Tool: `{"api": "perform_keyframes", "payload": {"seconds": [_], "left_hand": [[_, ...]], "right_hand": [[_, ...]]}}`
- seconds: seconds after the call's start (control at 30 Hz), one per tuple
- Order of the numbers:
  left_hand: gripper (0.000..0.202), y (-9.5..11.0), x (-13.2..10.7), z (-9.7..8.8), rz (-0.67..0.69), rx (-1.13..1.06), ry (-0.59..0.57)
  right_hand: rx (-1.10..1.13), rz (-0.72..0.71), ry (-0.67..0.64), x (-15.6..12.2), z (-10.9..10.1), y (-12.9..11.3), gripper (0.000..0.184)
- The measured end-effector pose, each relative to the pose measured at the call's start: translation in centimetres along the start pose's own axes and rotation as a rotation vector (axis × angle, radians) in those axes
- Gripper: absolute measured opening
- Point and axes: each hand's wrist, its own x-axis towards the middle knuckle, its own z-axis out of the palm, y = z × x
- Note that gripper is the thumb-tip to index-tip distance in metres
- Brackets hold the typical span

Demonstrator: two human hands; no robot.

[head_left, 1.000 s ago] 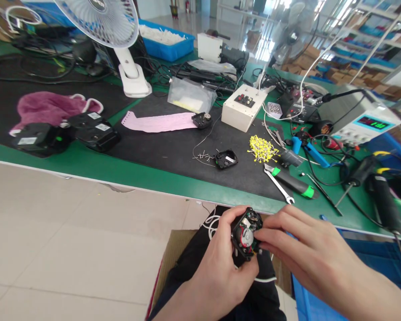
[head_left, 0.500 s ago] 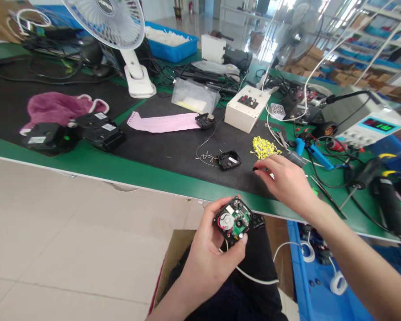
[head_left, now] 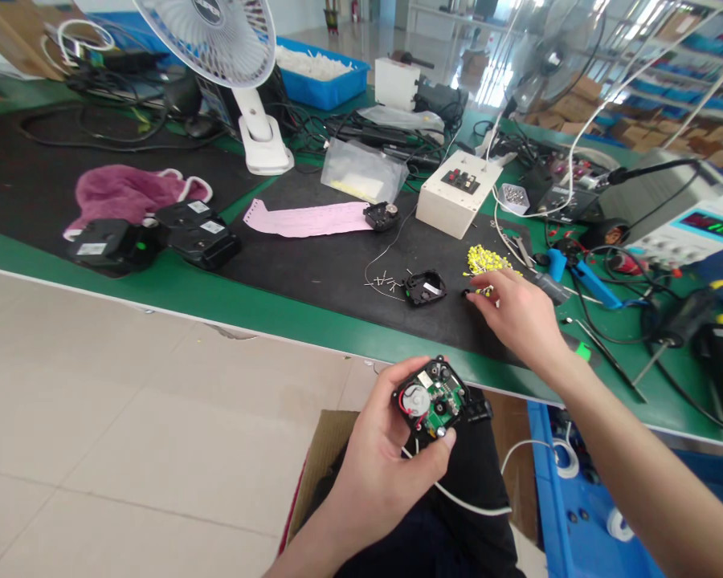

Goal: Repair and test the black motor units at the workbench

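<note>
My left hand (head_left: 386, 457) grips an open black device housing (head_left: 432, 398) above my lap. Inside the housing a green circuit board and a round silver motor with red wires show, and a white cable trails below. Over the black mat, my right hand (head_left: 518, 317) pinches a small black piece (head_left: 466, 294) between thumb and fingertips; its exact kind is too small to tell. Just left of that hand lies a black cover shell (head_left: 425, 287) with its hollow side up. Small metal pins (head_left: 386, 281) are scattered beside the shell. Yellow-headed parts (head_left: 485, 259) form a pile behind my right fingers.
A white switch box (head_left: 451, 201), a power supply (head_left: 687, 209) and blue-handled pliers (head_left: 590, 277) stand or lie at the right. A screwdriver (head_left: 668, 321) is near the right edge. Leftward are a fan (head_left: 265, 148), a pink strip (head_left: 307, 219) and black housings (head_left: 198, 233).
The view has turned slightly left, shifting the scene rightward. My right hand with the small black piece has moved a little farther from me, toward the shell. My left hand still holds the housing.
</note>
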Motion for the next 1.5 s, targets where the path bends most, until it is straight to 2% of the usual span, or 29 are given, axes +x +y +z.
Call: {"api": "perform_keyframes", "payload": {"seconds": [0.13, 0.23, 0.37, 0.43, 0.5, 0.6, 0.7, 0.8, 1.03, 1.23, 1.33, 1.5], "left_hand": [[0.058, 0.2, 0.0, 0.1, 0.003, -0.049, -0.024], [0.057, 0.3, 0.1, 0.1, 0.02, -0.062, -0.037], [0.059, 0.4, 0.3, 0.2, 0.046, -0.031, -0.014], [0.06, 0.4, 0.3, 0.3, 0.043, -0.018, -0.004], [0.06, 0.4, 0.2, 0.6, 0.032, -0.026, -0.006], [0.059, 0.5, 0.0, 1.0, 0.007, -0.058, -0.036], [0.058, 0.4, -0.3, 1.4, 0.005, -0.044, -0.059], [0.058, 0.2, -0.5, 1.6, 0.002, 0.006, -0.058], [0.058, -0.6, -0.7, 2.0, -0.055, 0.017, -0.052], [0.053, -1.1, -0.3, 2.1, -0.035, 0.076, -0.078], [0.054, -1.4, -0.1, 2.0, -0.039, 0.092, -0.087], [0.057, -1.6, 0.5, 2.3, -0.019, 0.129, -0.11]], "right_hand": [[0.063, 0.015, 0.059, -0.5, -1.5, -0.5, 0.011], [0.248, 0.014, 0.114, -1.9, -3.4, -1.4, 0.006], [0.534, 0.136, 0.142, -5.6, -6.0, -3.2, 0.011], [0.661, 0.193, 0.114, -7.9, -6.8, -4.2, 0.011], [0.804, 0.185, 0.059, -9.9, -7.2, -5.1, 0.011], [0.977, 0.127, -0.03, -12.1, -7.2, -6.2, 0.017], [0.968, 0.119, -0.059, -13.1, -6.9, -6.8, 0.023], [0.941, 0.123, -0.048, -13.5, -6.6, -7.0, 0.018], [0.942, 0.265, -0.052, -15.0, -5.2, -6.4, 0.014], [1.002, 0.384, -0.144, -16.0, -4.6, -5.7, 0.022], [1.071, 0.44, -0.142, -16.5, -4.7, -5.2, 0.024], [1.089, 0.434, -0.125, -16.7, -4.5, -4.5, 0.023]]}}
